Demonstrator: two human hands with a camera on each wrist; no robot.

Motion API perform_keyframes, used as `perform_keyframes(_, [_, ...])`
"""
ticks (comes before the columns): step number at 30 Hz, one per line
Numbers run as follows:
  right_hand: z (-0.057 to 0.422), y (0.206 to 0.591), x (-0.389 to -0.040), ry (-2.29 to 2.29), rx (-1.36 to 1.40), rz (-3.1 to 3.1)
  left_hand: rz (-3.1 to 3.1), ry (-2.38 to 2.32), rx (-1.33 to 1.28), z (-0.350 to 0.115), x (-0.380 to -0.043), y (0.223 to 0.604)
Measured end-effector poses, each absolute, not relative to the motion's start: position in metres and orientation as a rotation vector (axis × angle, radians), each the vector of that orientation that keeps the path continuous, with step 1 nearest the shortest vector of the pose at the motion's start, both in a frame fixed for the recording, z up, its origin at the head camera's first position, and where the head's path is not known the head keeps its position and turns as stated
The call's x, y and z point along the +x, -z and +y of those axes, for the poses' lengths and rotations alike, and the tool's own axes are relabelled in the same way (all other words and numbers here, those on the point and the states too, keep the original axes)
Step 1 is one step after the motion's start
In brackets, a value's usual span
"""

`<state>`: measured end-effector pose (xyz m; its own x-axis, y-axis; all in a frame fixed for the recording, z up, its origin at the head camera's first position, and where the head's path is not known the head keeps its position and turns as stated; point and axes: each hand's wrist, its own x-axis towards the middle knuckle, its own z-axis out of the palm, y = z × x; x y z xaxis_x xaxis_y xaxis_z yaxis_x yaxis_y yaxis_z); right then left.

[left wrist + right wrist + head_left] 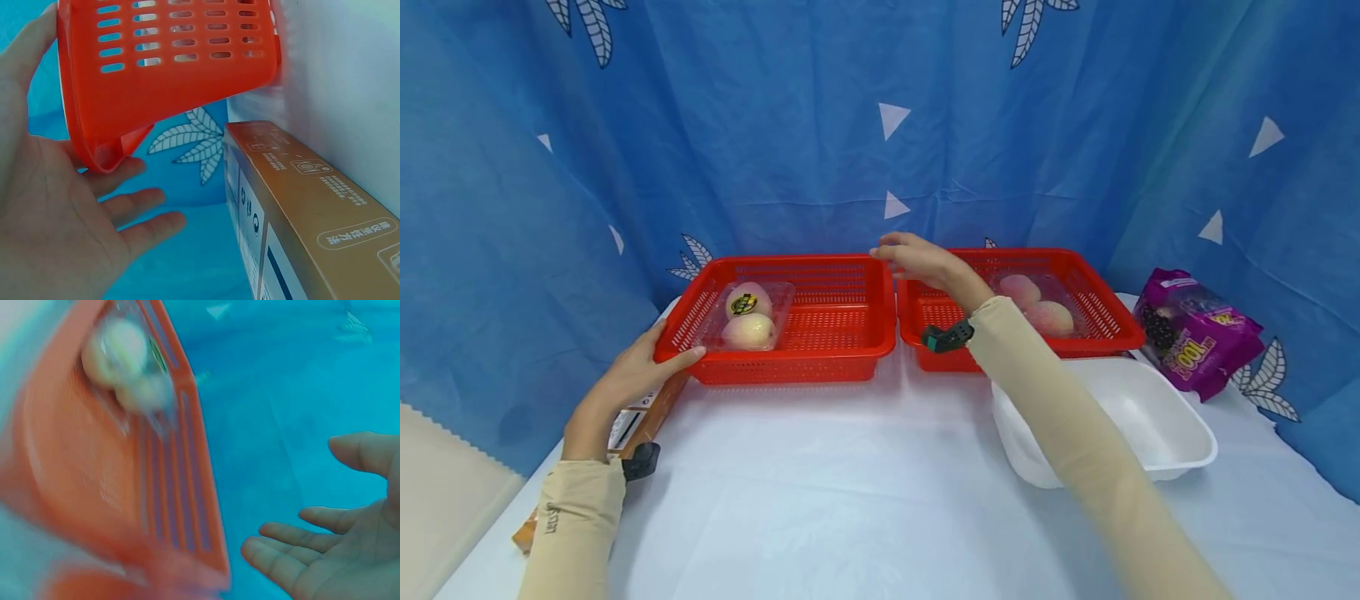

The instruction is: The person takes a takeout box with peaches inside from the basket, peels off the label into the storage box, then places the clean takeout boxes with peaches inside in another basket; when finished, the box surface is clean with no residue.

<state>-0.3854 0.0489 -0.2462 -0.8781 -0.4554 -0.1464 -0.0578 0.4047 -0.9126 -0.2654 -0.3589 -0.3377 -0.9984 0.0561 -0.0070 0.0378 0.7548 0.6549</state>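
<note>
My left hand [634, 372] rests at the near left corner of the left red basket [790, 357], thumb along the front rim and fingers along the left side. In the left wrist view its fingers [142, 203] extend loosely past the corner. That basket holds a clear plastic pack [781, 300] with two pale pink peaches [749, 331]. My right hand [917, 258] hovers over the seam between both baskets, fingers apart and holding nothing, also in the right wrist view [337, 544]. The right red basket [1105, 342] holds another pack of two peaches [1049, 319], partly behind my arm.
A white tub [1157, 417] stands before the right basket, partly under my right forearm. Beside it leans a purple bag [1198, 333]. A brown box [300, 181] lies under my left wrist. Blue curtain [850, 125] hangs right behind the baskets.
</note>
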Motion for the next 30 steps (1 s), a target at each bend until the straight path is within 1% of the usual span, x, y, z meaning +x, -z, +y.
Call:
perform_keyframes(6, [-0.006,0.258,-0.386,1.523,-0.392,2.137,2.915,-1.08,0.051,-0.358,-0.265,0.337])
perform_keyframes(13, [-0.046,0.277,-0.388,1.64,-0.261,1.966,2.926,-1.058,0.047,-0.357,-0.266,0.336])
perform_keyframes(22, [-0.077,0.306,-0.386,1.998,-0.025,1.5,2.94,-1.02,0.067,-0.357,-0.264,0.336])
perform_keyframes(30, [-0.093,0.326,-0.381,2.0,0.074,1.33,2.943,-1.012,0.066,-0.356,-0.263,0.335])
